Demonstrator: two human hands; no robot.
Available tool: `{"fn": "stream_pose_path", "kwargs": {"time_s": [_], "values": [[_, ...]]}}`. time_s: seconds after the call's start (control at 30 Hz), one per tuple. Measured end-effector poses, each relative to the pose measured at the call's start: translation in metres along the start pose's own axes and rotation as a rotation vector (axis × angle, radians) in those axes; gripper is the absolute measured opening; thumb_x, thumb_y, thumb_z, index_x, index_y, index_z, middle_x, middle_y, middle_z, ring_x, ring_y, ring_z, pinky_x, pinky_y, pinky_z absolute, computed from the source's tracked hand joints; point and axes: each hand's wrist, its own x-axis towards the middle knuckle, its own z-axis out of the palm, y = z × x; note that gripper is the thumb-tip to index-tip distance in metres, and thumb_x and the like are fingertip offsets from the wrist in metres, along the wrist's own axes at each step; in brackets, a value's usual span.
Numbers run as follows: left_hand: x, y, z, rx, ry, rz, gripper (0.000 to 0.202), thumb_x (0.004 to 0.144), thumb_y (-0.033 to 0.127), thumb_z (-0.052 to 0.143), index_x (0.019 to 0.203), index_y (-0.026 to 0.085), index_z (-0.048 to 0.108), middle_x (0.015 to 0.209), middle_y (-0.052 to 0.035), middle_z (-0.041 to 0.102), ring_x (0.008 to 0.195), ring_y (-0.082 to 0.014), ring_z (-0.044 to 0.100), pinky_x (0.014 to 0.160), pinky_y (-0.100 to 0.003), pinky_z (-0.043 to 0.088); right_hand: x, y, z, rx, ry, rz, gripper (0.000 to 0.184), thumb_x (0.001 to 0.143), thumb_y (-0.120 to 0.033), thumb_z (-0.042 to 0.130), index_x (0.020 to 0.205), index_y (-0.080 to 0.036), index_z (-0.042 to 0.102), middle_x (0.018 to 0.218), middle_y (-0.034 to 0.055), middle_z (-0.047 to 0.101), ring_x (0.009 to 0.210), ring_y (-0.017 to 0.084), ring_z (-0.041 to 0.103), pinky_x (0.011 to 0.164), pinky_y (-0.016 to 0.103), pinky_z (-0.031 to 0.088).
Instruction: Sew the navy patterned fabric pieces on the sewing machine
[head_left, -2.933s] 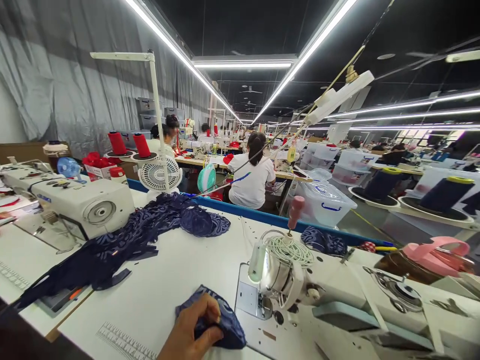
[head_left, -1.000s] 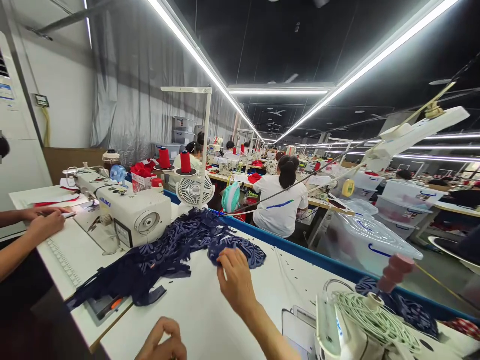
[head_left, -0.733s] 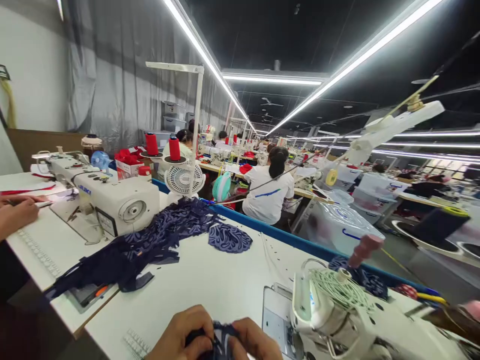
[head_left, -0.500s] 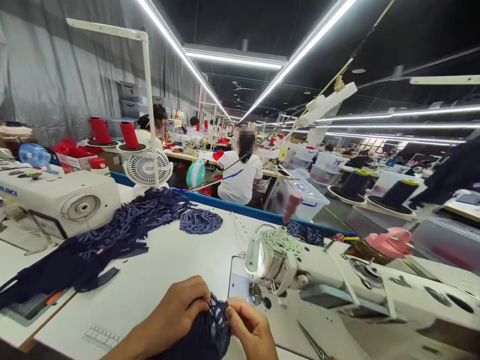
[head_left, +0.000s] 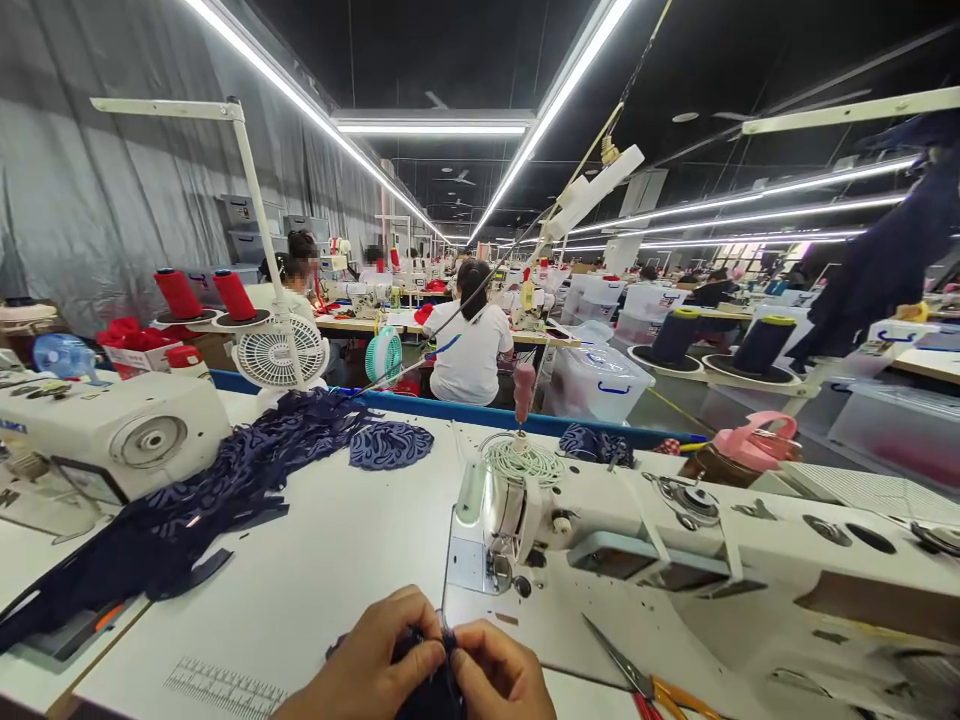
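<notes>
At bottom centre, the left hand (head_left: 386,655) and right hand (head_left: 510,675) pinch gathered navy fabric (head_left: 431,698) between them, fingertips close together. Scissors (head_left: 626,660) lie at the lower right; beyond, an industrial sewing machine (head_left: 615,495) blocks that side. White counter (head_left: 322,545) stretches up-left to a navy fabric heap (head_left: 247,460) and 1 patterned piece (head_left: 390,445). A blue trough (head_left: 450,409) borders its far edge, before a seated person (head_left: 469,350).
</notes>
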Motion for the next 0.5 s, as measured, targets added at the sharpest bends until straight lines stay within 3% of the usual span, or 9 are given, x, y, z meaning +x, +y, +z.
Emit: {"fn": "stream_pose_path", "kwargs": {"time_s": [0.33, 0.5], "values": [[-0.001, 0.006, 0.003, -0.026, 0.003, -0.065, 0.012, 0.083, 0.028, 0.054, 0.077, 0.019, 0.056, 0.079, 0.002, 0.056, 0.074, -0.0148, 0.047, 0.066, -0.024, 0.036, -0.006, 0.009, -0.004, -0.1, 0.028, 0.018, 0.06, 0.074, -0.077, 0.065, 0.082, -0.018, 0.072, 0.062, -0.0012, 0.052, 0.055, 0.012, 0.045, 0.047, 0.021, 0.037], [-0.001, -0.013, 0.01, -0.108, 0.034, -0.086, 0.019, 0.083, 0.036, 0.057, 0.076, 0.019, 0.054, 0.074, 0.0017, 0.055, 0.07, -0.0149, 0.048, 0.064, -0.024, 0.037, -0.005, 0.019, 0.004, -0.269, 0.138, -0.124, 0.04, 0.084, -0.057, 0.064, 0.071, -0.019, 0.067, 0.063, -0.0001, 0.053, 0.057, 0.013, 0.049, 0.043, 0.018, 0.033]]}}
